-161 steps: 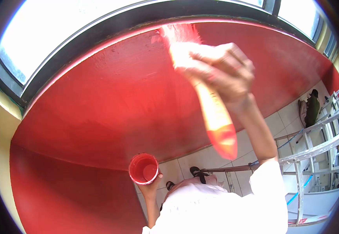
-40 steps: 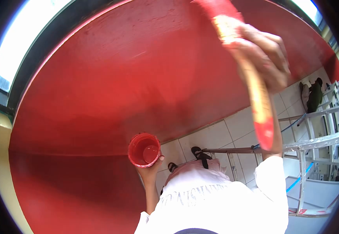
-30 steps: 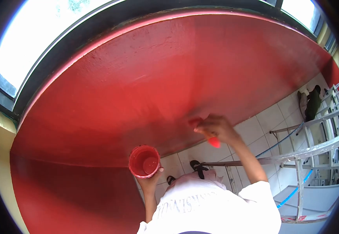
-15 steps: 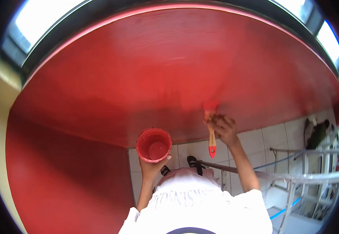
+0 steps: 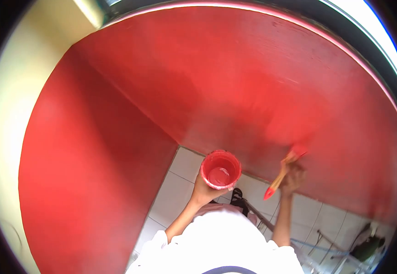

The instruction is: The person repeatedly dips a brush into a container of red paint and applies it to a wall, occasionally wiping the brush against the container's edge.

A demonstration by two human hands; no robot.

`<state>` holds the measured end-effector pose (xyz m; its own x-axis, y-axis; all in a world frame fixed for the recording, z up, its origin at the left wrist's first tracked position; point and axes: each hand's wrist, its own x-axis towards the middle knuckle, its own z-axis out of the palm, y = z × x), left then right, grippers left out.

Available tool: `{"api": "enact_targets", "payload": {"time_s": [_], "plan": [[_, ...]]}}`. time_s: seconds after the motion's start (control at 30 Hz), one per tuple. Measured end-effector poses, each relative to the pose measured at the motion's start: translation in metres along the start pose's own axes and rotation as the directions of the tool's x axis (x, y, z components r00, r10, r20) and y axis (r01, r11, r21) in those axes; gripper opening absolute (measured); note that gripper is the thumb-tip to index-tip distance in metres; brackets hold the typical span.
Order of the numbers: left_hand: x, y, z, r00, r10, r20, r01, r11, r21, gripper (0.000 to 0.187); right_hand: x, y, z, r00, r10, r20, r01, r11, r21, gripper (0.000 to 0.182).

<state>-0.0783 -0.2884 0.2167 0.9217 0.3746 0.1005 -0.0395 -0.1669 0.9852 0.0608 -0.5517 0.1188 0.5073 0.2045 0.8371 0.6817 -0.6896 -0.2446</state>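
Observation:
My left hand (image 5: 203, 191) is closed around the side of a small red paint bucket (image 5: 235, 170), held upright with a little red paint visible at its bottom. In my right hand (image 5: 293, 177), slightly blurred, is a paintbrush (image 5: 278, 179) with a wooden handle and a red tip. Its red bristle end is up against the lower part of the red wall (image 5: 253, 91), and the handle slants down to the left. Whether the bristles press on the wall is hard to tell.
Another red wall (image 5: 98, 173) meets this one at a corner on the left, with cream wall (image 5: 20, 114) beyond it. White floor tiles (image 5: 173, 196) lie below. At the lower right are a metal frame (image 5: 340, 262) and a dark green item (image 5: 367, 246).
The view has turned left, bringing the corner closer to the middle. The brush has tilted, its handle now slanting rather than hanging straight down. Both hands keep their hold.

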Motion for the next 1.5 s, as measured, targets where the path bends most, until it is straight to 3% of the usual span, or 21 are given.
{"api": "enact_targets", "payload": {"time_s": [0.07,0.13,0.23,0.33,0.5,0.6,0.8,0.87,0.93,1.0,1.07,1.1,1.13,1.2,1.23,1.3,1.33,1.43,1.5], "plan": [[0.000,0.011,0.002,0.999,0.008,-0.045,-0.008,1.000,-0.001,0.088,-0.050,-0.015,0.043,0.972,0.208,0.111,-0.230,0.940,0.251,0.018],[-0.003,0.021,0.004,0.992,-0.058,-0.111,0.055,0.998,-0.030,0.090,-0.084,-0.040,0.051,0.738,0.574,0.355,-0.675,0.617,0.405,0.020],[-0.010,0.011,0.008,0.969,-0.121,-0.214,0.120,0.993,-0.016,0.086,-0.103,-0.034,0.080,0.580,0.628,0.518,-0.812,0.394,0.431,0.027],[-0.010,-0.020,0.032,0.955,-0.152,-0.255,0.170,0.984,0.050,0.079,-0.092,0.006,0.105,0.320,0.552,0.769,-0.941,0.094,0.324,0.035],[-0.007,-0.034,0.027,0.969,-0.084,-0.231,0.108,0.990,0.091,0.077,-0.035,0.006,0.118,0.115,0.568,0.815,-0.939,-0.205,0.276,0.026],[-0.006,-0.045,0.024,0.979,-0.081,-0.186,0.090,0.995,0.041,0.080,-0.018,0.002,0.113,0.074,0.508,0.858,-0.860,-0.403,0.313,0.026],[-0.006,-0.033,0.020,0.985,-0.127,-0.114,0.121,0.991,-0.050,0.084,0.037,-0.032,0.073,0.197,0.390,0.899,-0.677,-0.609,0.412,0.042],[-0.005,-0.043,0.018,0.992,-0.078,-0.103,0.081,0.996,0.031,0.080,0.049,-0.037,0.063,0.216,0.339,0.916,-0.636,-0.663,0.395,0.043],[-0.006,-0.061,0.017,0.992,-0.042,-0.116,0.058,0.990,0.132,0.077,0.052,-0.036,0.063,0.270,0.278,0.922,-0.660,-0.643,0.388,0.041],[-0.010,-0.078,0.008,0.991,-0.009,-0.136,0.044,0.965,0.257,0.075,0.054,-0.048,0.058,0.387,0.256,0.886,-0.693,-0.554,0.463,0.038],[-0.014,-0.065,0.003,0.980,-0.041,-0.195,0.084,0.973,0.214,0.076,0.080,-0.074,0.033,0.428,0.291,0.856,-0.743,-0.426,0.516,0.039],[-0.016,-0.068,-0.001,0.979,-0.021,-0.201,0.068,0.971,0.231,0.076,0.092,-0.089,0.022,0.435,0.332,0.837,-0.779,-0.328,0.535,0.041],[-0.017,-0.072,0.001,0.968,-0.024,-0.251,0.067,0.984,0.164,0.089,0.105,-0.102,0.014,0.530,0.268,0.805,-0.825,-0.056,0.562,0.036],[-0.024,-0.070,-0.002,0.981,0.001,-0.196,0.029,0.988,0.150,0.091,0.112,-0.120,-0.006,0.650,0.169,0.741,-0.758,0.218,0.615,0.026],[-0.029,-0.073,0.007,0.981,0.006,-0.195,0.024,0.989,0.148,0.092,0.110,-0.123,-0.012,0.623,0.153,0.767,-0.778,0.232,0.585,0.022],[-0.054,-0.074,0.020,0.978,0.025,-0.207,0.006,0.989,0.147,0.093,0.084,-0.129,-0.017,0.736,-0.017,0.676,-0.607,0.425,0.671,0.025],[-0.057,-0.077,0.021,0.978,0.025,-0.207,0.003,0.991,0.137,0.093,0.082,-0.133,-0.013,0.753,-0.086,0.652,-0.523,0.522,0.674,0.025],[-0.049,-0.064,-0.026,0.972,0.037,-0.233,-0.013,0.995,0.103,0.092,0.111,-0.193,0.009,0.681,-0.190,0.707,-0.397,0.715,0.575,0.023],[-0.052,-0.065,-0.029,0.978,0.025,-0.206,-0.005,0.995,0.097,0.091,0.109,-0.201,0.009,0.660,-0.224,0.717,-0.350,0.753,0.558,0.022]]}}
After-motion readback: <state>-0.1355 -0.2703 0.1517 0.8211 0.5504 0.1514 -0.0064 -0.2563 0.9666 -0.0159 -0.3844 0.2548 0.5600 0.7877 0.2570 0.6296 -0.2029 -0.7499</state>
